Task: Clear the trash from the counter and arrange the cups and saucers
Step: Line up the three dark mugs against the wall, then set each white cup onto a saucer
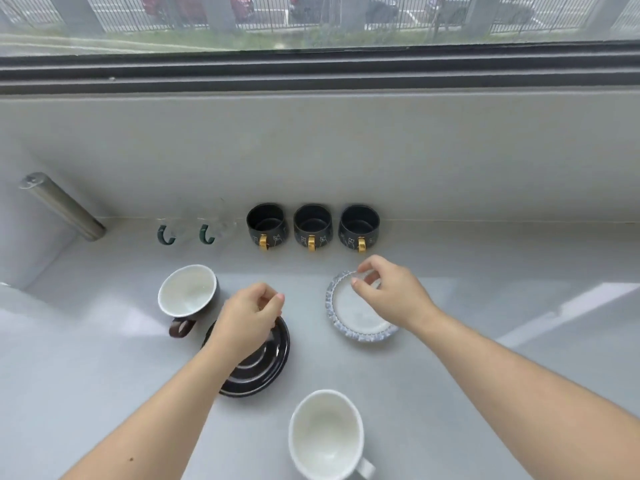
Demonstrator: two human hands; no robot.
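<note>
While both grips pinch saucers (pixel 360 317) | saucers 2 | cups (pixel 313 225) 7

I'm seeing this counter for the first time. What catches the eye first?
Two bare hands at centre: the left hand over a black saucer, the right hand pinching the far rim of a blue-edged white saucer. Behind them, three black cups with gold handles line the back wall. A white cup sits nearest the camera.
</note>
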